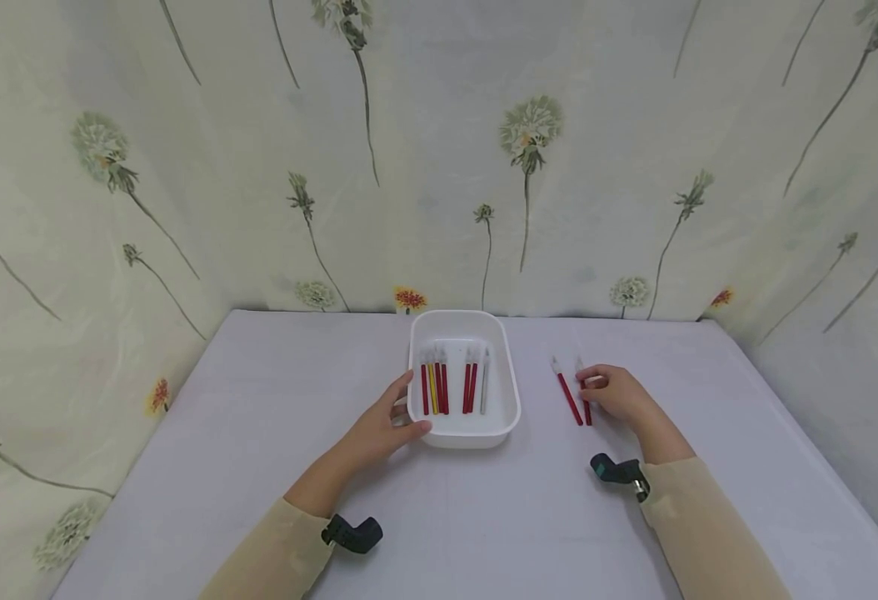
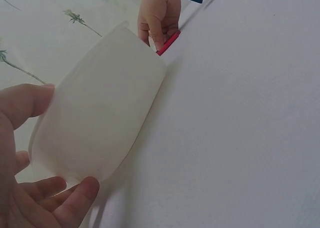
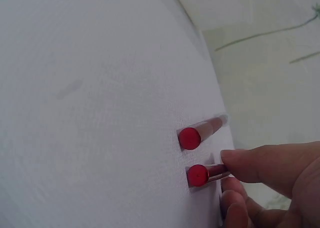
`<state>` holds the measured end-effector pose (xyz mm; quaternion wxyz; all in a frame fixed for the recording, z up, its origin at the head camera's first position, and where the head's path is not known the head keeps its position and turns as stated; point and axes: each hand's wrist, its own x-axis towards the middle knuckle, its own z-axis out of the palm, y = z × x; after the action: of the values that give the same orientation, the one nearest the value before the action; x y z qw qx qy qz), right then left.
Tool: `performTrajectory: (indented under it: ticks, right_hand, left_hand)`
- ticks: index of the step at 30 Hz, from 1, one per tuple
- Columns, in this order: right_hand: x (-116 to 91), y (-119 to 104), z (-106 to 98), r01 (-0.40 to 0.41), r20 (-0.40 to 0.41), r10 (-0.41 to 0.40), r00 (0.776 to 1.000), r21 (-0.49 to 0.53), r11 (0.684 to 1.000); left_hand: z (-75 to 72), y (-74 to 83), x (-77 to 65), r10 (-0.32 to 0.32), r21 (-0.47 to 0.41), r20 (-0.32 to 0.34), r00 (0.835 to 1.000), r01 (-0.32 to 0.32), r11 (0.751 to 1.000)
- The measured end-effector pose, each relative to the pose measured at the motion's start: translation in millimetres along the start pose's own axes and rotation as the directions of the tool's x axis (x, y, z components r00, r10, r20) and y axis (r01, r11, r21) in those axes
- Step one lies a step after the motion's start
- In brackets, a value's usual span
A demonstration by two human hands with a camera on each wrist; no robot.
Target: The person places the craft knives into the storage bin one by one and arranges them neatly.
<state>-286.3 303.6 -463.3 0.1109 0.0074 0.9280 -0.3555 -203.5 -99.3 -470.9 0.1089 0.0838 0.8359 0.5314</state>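
A white tray (image 1: 510, 392) stands mid-table and holds several pens (image 1: 454, 387), red, yellow and grey, lying side by side. My left hand (image 1: 403, 408) grips the tray's near left corner, thumb on the front rim and fingers along the left wall; the left wrist view shows the hand (image 2: 57, 148) clasping the tray (image 2: 100, 107) from outside. Two red pens lie on the table to the tray's right. My right hand (image 1: 592, 385) pinches the right red pen (image 1: 586, 410) with its fingertips (image 3: 250, 163). The left red pen (image 1: 568, 396) lies free beside it.
The table (image 1: 259, 433) is covered in pale cloth. Flowered fabric (image 1: 439, 167) hangs close behind it and along both sides. A black camera sits on each wrist, left (image 1: 352, 533) and right (image 1: 619, 471).
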Motion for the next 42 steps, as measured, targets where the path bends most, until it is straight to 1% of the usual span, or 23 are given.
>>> performTrajectory:
  ticks: [6, 11, 15, 24, 36, 42]
  right_hand:
    - [3.1, 0.5, -1.4, 0.007, 0.028, -0.005, 1.000, -0.056, 0.998]
    - [3.7, 1.1, -2.0, 0.014, 0.031, -0.011, 0.999, -0.069, 0.998]
    - [4.4, 3.8, -2.3, -0.002, 0.028, 0.004, 1.000, -0.061, 0.998]
    - [1.8, 6.5, -2.2, -0.051, 0.020, 0.050, 0.999, 0.037, 0.998]
    - [-6.3, -2.1, -8.2, -0.082, 0.062, 0.074, 0.995, 0.143, 0.986]
    - [-11.9, -11.4, -11.6, -0.105, 0.067, 0.094, 0.993, 0.185, 0.977]
  left_hand:
    - [0.4, -2.5, 0.8, -0.002, -0.003, -0.001, 1.000, 0.002, 1.000]
    - [0.7, -4.5, 1.0, 0.001, 0.000, -0.002, 1.000, -0.001, 1.000]
    - [0.7, -4.9, 0.9, 0.000, -0.003, -0.004, 1.000, 0.000, 1.000]
    - [1.1, -3.2, -0.7, 0.005, -0.005, -0.006, 1.000, -0.005, 1.000]
    - [0.5, -1.4, -0.9, 0.000, 0.000, -0.005, 1.000, 0.000, 1.000]
    - [0.3, -1.5, -0.1, 0.000, 0.000, -0.007, 1.000, 0.000, 1.000]
